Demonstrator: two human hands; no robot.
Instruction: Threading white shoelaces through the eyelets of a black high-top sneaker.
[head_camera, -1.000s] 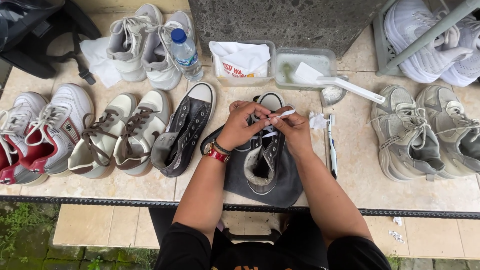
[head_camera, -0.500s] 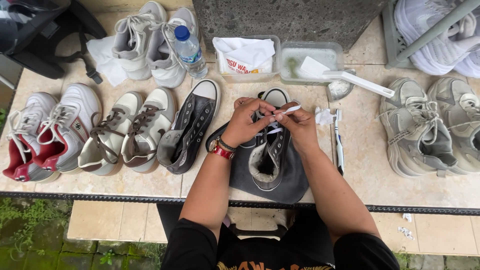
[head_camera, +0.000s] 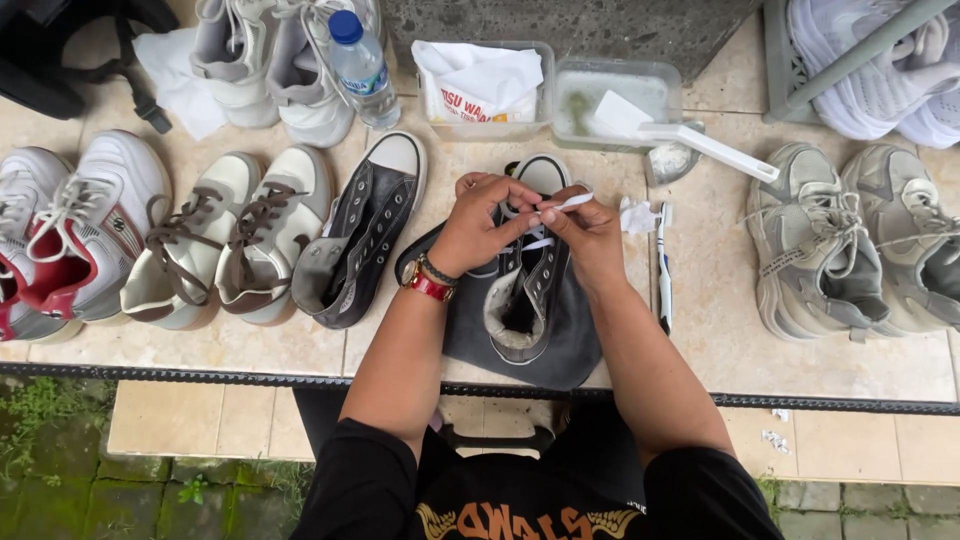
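Observation:
A dark grey high-top sneaker (head_camera: 522, 300) with a white toe cap lies on a grey cloth (head_camera: 560, 350) in front of me. My left hand (head_camera: 483, 226) and my right hand (head_camera: 585, 232) meet over its eyelets. Both pinch a flat white shoelace (head_camera: 566, 203), whose free end pokes up between the fingertips. A red watch and a bead bracelet sit on my left wrist. The matching grey sneaker (head_camera: 362, 237) rests unlaced just to the left.
On the tiled ledge: cream sneakers with brown laces (head_camera: 225, 240), white-and-red sneakers (head_camera: 70, 230), a water bottle (head_camera: 361, 68), two plastic tubs (head_camera: 615, 92), a toothbrush (head_camera: 664, 265), beige sneakers (head_camera: 845, 245) at right. A dark metal edge runs along the front.
My hands stay on the lace over the grey sneaker, with only small finger shifts. The view has drifted slightly as my head moved.

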